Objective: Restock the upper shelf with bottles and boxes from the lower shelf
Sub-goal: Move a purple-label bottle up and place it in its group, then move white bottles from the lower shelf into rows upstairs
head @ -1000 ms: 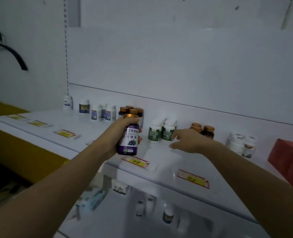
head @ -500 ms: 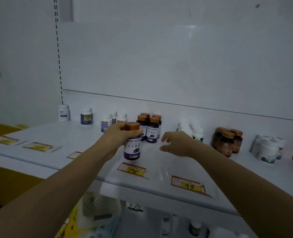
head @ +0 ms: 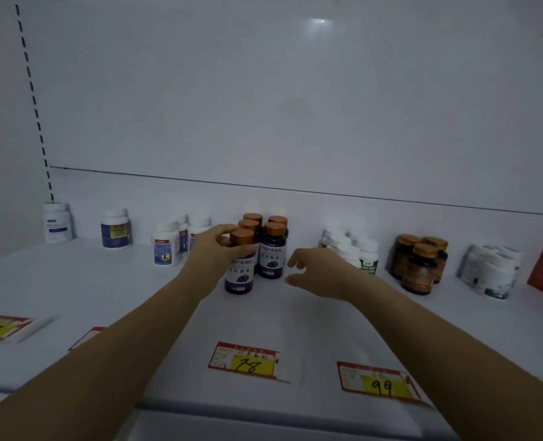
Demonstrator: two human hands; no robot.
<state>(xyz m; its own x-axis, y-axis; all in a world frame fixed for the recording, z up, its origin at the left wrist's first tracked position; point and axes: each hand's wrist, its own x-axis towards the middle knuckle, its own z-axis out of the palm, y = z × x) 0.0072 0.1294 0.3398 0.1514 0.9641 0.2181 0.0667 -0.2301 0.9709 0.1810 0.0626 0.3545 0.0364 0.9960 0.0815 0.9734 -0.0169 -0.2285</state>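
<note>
My left hand (head: 214, 253): fingers curled round the purple-label bottle (head: 240, 272), which is upright on the upper shelf (head: 104, 291), just in front of four matching bottles (head: 273, 249). My right hand (head: 319, 270): fingers loosely spread, holding nothing, just right of that group. Beyond it: green-label white bottles (head: 364, 254), amber bottles (head: 419, 265). Left: blue-label white bottles (head: 168, 246). Front edge: price tag (head: 247, 361) marked 78.

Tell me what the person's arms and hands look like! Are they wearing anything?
The left arm and right arm are bare, no sleeves in view. The left hand and right hand wear no gloves, and no watch, bracelet or ring shows.
</note>
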